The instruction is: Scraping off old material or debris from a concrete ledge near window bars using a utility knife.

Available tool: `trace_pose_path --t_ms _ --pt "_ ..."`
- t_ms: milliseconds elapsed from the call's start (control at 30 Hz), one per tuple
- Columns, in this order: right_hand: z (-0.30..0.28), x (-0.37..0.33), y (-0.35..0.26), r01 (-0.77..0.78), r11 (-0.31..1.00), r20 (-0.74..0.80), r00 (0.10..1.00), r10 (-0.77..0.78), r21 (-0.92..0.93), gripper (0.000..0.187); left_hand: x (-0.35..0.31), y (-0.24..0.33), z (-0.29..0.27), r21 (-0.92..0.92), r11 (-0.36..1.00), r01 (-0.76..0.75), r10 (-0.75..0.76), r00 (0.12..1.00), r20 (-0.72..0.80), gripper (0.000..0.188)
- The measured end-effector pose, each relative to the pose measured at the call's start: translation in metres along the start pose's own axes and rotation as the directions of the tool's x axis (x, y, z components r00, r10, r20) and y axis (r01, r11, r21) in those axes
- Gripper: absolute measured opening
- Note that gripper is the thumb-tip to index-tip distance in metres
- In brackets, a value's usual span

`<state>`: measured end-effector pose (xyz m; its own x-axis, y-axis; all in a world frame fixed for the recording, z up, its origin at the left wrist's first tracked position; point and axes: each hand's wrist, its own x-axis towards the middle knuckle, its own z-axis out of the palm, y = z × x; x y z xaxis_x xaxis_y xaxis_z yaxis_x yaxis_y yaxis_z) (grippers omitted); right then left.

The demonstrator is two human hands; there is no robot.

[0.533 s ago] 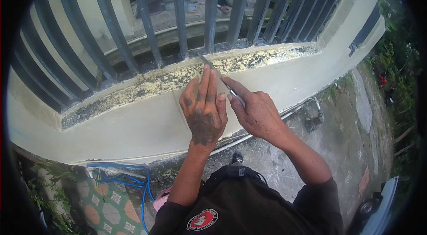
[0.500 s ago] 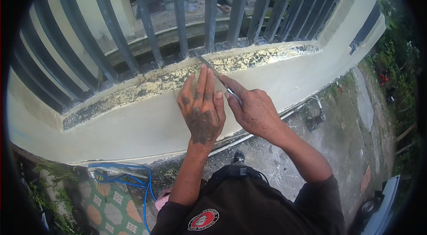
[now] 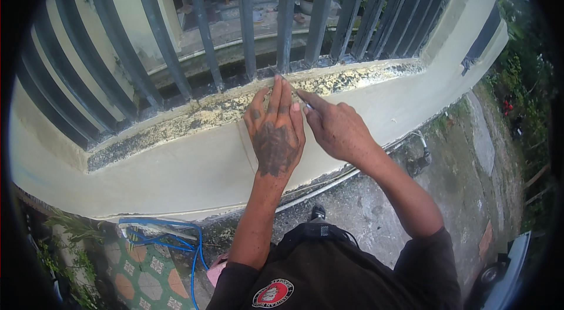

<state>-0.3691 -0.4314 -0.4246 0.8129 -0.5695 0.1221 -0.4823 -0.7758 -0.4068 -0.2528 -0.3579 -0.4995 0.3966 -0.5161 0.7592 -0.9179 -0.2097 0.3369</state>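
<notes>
My right hand (image 3: 341, 129) is closed round a narrow scraper (image 3: 306, 108), its index finger lying along the tool. Only a short bit of the scraper shows, since my hands cover most of it. My left hand (image 3: 274, 140) is spread palm down with its fingers stretched out, the longer fingertips at the ledge beside the tool's front end. Beneath the fingertips runs a ledge (image 3: 220, 109) with flaking cream paint and dark patches, topping a smooth cream wall (image 3: 170, 178).
Dark metal bars (image 3: 247, 22) rise from the ledge's far edge. Below the wall lie a white pipe (image 3: 317, 185), a coiled blue hose (image 3: 197, 251) and patterned tiles (image 3: 150, 285). Bare concrete (image 3: 358, 210) lies at the right, with plants beyond.
Both hands have moved slightly away from me and to the right along the ledge. Less of the scraper shows now. The view has shifted a little.
</notes>
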Motion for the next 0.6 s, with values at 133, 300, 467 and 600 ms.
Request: trace_pose_path --t_ms 133,300,467,600 --pt "-0.009 0.010 0.000 0.089 0.994 -0.007 0.996 -0.089 0.064 0.042 0.009 -0.001 -0.003 0.029 1.000 0.006 -0.006 1.000 -0.009 0.043" --pt "-0.030 0.004 -0.036 0.074 0.968 0.260 0.966 -0.010 -0.238 0.043 -0.010 -0.004 -0.015 -0.025 0.996 0.081 -0.082 0.997 -0.014 0.044" --pt "-0.038 0.019 -0.024 0.118 0.929 0.203 0.978 -0.048 -0.350 0.042 0.007 -0.002 -0.006 -0.083 0.993 0.079 -0.077 0.997 0.026 0.045" --pt "-0.036 0.025 -0.017 0.179 0.938 0.219 0.969 -0.115 -0.299 0.044 0.005 0.005 -0.006 -0.032 0.998 0.054 -0.054 0.999 0.002 0.043"
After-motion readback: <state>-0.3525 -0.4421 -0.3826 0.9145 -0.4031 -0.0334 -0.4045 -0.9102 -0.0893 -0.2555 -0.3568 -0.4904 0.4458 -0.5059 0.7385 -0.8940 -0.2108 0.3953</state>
